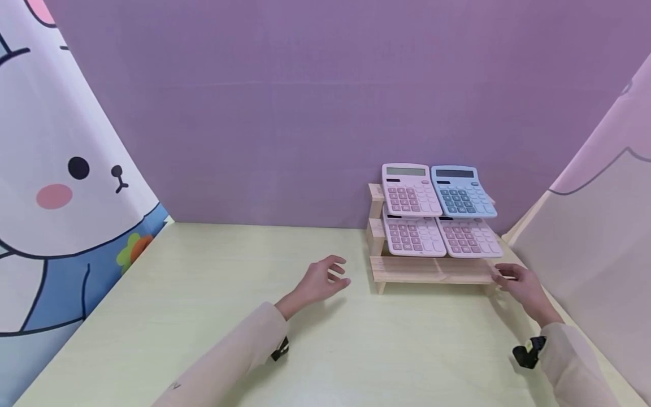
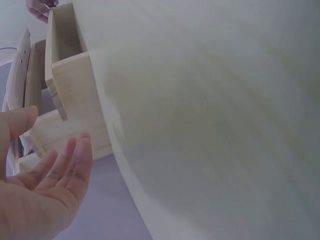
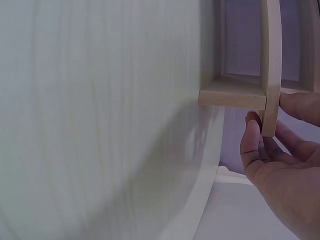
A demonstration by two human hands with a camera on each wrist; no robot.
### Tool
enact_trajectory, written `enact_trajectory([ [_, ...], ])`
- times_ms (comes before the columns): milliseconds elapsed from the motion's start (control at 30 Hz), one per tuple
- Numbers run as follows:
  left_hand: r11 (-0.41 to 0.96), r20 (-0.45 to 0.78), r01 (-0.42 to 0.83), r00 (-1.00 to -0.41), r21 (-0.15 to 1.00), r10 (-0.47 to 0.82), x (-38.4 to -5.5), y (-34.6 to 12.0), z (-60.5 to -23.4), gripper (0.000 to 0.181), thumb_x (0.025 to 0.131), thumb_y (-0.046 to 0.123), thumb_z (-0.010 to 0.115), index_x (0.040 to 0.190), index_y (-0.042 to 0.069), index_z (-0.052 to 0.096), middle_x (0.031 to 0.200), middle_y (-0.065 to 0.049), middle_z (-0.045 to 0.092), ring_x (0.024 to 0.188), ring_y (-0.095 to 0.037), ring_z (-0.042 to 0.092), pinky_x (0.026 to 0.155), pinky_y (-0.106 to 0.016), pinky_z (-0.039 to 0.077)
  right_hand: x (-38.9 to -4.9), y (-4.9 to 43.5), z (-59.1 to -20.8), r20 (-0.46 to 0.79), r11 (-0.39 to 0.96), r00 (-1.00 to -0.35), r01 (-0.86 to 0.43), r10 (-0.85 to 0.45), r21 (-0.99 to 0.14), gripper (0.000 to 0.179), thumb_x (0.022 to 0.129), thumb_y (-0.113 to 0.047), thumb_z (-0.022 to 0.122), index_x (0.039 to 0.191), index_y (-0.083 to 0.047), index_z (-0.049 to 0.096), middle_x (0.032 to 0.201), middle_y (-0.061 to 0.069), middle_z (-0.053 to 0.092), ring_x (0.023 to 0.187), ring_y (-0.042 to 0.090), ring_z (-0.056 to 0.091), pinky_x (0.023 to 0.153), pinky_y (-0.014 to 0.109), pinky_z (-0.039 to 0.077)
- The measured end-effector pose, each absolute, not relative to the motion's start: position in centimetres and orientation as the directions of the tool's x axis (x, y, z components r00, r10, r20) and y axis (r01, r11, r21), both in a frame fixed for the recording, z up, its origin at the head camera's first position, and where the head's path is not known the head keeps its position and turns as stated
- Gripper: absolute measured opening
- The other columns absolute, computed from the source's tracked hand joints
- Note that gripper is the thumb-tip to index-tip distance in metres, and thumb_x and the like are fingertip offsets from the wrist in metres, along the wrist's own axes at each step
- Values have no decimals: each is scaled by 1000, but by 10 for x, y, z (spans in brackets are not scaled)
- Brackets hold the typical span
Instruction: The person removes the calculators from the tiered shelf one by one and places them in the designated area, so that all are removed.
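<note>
A tiered wooden display stand (image 1: pixel 432 271) is at the right of the table. On its top step lean a pink calculator (image 1: pixel 424 199) and a blue calculator (image 1: pixel 464 199); below them lie two more pink calculators, partly covered by the upper pair. My right hand (image 1: pixel 526 291) pinches the right end of the lowest board, thumb on one face and fingers on the other, as the right wrist view shows at the board end (image 3: pixel 271 115). My left hand (image 1: pixel 316 281) is held over the table left of the stand, fingers loosely bent and holding nothing.
The pale wood-grain table (image 1: pixel 203 282) meets a purple backdrop (image 1: pixel 254 113) behind the stand. A cartoon-print cloth (image 1: pixel 51 141) hangs at the left, and a light cloth (image 1: pixel 595 249) borders the right edge close to my right arm.
</note>
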State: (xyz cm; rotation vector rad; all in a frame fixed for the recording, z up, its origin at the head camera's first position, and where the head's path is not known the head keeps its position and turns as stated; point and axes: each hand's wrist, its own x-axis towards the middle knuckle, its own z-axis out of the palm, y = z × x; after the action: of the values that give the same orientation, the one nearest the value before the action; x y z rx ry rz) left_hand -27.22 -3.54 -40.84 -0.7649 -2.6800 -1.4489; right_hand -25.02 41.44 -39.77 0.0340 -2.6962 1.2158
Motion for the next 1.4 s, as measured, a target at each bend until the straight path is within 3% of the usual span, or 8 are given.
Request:
enact_trajectory([
  [100, 446, 206, 387, -892, 807, 402, -274, -26, -409, 46, 84, 21, 66, 123, 2, 50, 107, -18, 64, 88, -26, 66, 71, -27, 57, -250, 415, -397, 175, 656, -983, -98, 53, -749, 44, 90, -10, 53, 119, 21, 41, 89, -7, 58, 70, -10, 51, 61, 15, 52],
  [167, 440, 192, 364, -902, 821, 388, -275, -20, -409, 46, 84, 21, 66, 123, 3, 50, 106, -17, 65, 89, -26, 66, 71, -27, 57, -250, 415, -397, 175, 656, -983, -98, 53, -749, 44, 90, -10, 52, 119, 21, 41, 90, -7, 58, 70, -10, 52, 61, 14, 51],
  [367, 428, 164, 313, -923, 848, 348, -281, -3, -409, 47, 83, 20, 65, 124, 2, 49, 104, -13, 66, 89, -25, 66, 70, -26, 56, -249, 415, -396, 156, 679, -986, -80, 52, -729, 46, 91, -12, 51, 120, 22, 39, 102, 31, 56, 69, -9, 51, 60, 13, 49],
  [467, 423, 165, 304, -928, 854, 333, -284, 5, -409, 47, 83, 18, 66, 123, 1, 49, 102, -13, 66, 87, -25, 66, 68, -25, 57, -248, 413, -395, 148, 687, -987, -67, 60, -724, 45, 91, -12, 50, 120, 21, 39, 108, 38, 51, 68, -9, 51, 60, 13, 49],
  [1400, 336, 88, 195, -947, 922, 309, -290, 38, -413, 60, 79, 14, 69, 130, -1, 41, 101, -15, 64, 85, -25, 66, 63, -23, 56, -249, 411, -390, 90, 700, -995, -35, 42, -713, 48, 92, -15, 49, 123, 21, 37, 115, 39, 48, 70, -8, 52, 62, 12, 47],
])
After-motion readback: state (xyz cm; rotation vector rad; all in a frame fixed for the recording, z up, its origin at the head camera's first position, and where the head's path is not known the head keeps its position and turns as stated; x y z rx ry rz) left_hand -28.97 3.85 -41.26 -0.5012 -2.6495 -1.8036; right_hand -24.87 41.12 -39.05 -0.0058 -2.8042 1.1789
